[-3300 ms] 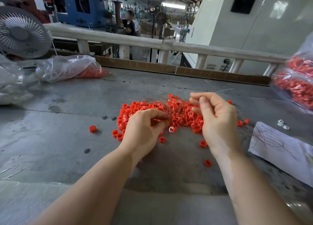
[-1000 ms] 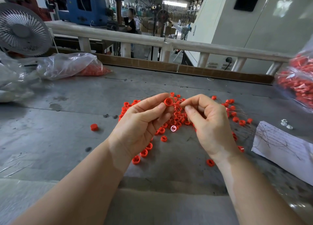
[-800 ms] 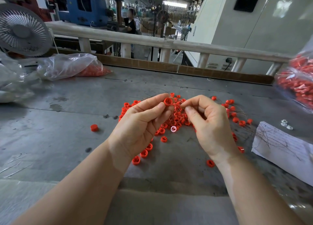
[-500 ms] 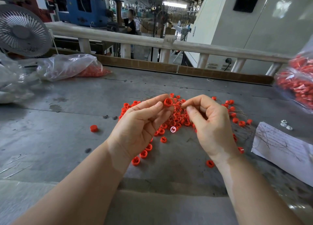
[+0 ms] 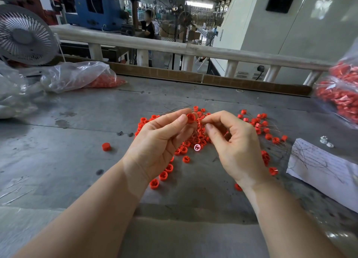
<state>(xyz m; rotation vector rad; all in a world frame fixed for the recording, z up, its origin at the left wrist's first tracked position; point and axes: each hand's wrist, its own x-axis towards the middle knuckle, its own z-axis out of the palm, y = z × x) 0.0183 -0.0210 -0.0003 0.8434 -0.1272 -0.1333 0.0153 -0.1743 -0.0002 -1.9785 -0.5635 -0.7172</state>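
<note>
Left hand [image 5: 155,143]: palm turned inward, thumb and forefinger pinching a red cap [image 5: 191,117]. Right hand [image 5: 238,147]: fingers [image 5: 215,118] curled, tips pinching a thin wire [image 5: 201,120]. Forearms bare, converging.

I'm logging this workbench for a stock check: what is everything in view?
held cap: one, red, between left fingertips
loose caps: many, red, heaped mid-table
lone cap: one, red, left of the heap
thin wires: many, brownish, among the heap and across the paper
paper: one, white, right on table
clear bags: two, holding red caps, back left and right edge
desk fan: one, grey, far left
table: one, grey
left hand: pinches held cap
right hand: pinches one of the thin wires beside it
</note>
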